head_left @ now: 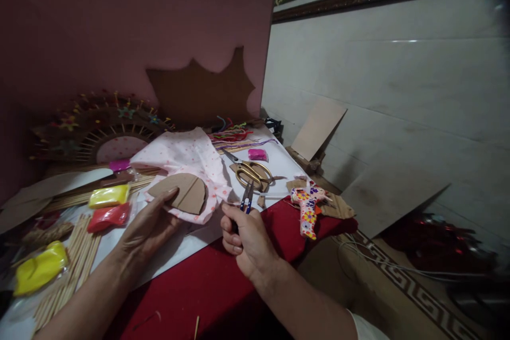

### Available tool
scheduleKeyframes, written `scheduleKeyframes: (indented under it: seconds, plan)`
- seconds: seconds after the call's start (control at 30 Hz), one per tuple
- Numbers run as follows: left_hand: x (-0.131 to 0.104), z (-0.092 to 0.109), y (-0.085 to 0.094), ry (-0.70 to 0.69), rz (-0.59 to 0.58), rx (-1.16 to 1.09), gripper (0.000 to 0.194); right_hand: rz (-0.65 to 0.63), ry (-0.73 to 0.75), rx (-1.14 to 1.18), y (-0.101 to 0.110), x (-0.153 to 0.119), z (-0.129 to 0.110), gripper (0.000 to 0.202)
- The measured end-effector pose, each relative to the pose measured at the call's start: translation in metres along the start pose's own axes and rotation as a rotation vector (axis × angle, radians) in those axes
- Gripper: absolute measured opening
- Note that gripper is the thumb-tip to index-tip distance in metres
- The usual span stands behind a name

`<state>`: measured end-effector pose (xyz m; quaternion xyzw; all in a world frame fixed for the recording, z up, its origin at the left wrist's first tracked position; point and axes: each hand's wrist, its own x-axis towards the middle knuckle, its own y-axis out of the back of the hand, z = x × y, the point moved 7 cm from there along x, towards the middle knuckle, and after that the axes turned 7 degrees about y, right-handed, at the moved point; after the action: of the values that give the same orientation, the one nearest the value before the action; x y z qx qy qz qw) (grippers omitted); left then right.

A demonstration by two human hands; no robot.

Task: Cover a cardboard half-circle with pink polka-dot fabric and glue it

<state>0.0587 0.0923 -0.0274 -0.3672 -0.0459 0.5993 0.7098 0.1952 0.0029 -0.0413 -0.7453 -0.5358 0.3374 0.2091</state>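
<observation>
My left hand holds a rounded cardboard piece against pink-spotted white cloth, thumb on top and fingers underneath. The cloth spreads behind and around the cardboard. Closed round small dark-handled thread snips, my right hand is just right of the cloth, and the blades point away from me. Gold-handled scissors lie beyond the snips on the white sheet. To the right, a floral-patterned stuffed shape rests by a torn cardboard strip.
Wooden sticks and yellow and red packets are at the left. A decorated cardboard arch stands behind. Colored pipe cleaners and a magenta packet lie at the back. Red cloth covers the near edge.
</observation>
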Motion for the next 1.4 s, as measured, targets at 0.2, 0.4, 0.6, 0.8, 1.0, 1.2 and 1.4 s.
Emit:
scheduleKeyframes:
  seconds: [0.2,0.4,0.6,0.8,1.0,1.2,1.4]
  plan:
    - [-0.001,-0.001,-0.003,0.062,0.011,-0.089,0.040,-0.002,-0.068,-0.020,-0.005,-0.004,0.004,0.030]
    - [-0.001,-0.001,-0.003,0.031,0.000,-0.073,0.040,-0.009,-0.003,-0.040,-0.011,0.000,-0.002,0.023]
    - [0.002,0.001,-0.002,0.016,0.000,-0.083,0.037,0.008,-0.065,-0.012,-0.005,-0.018,0.003,0.025]
    - [0.005,0.001,0.002,0.001,-0.029,-0.086,0.039,-0.060,-0.430,-0.063,-0.007,-0.066,0.043,0.051]
    - [0.006,0.001,0.003,-0.033,-0.058,-0.027,0.036,0.027,-0.260,0.069,-0.005,-0.060,0.035,0.042]
    - [0.003,-0.001,0.003,-0.027,-0.021,0.005,0.030,-0.016,-0.315,0.075,-0.015,-0.051,0.036,0.043]
    - [-0.003,0.001,-0.005,-0.054,-0.052,0.003,0.030,-0.018,-0.308,0.148,-0.020,-0.047,0.040,0.043]
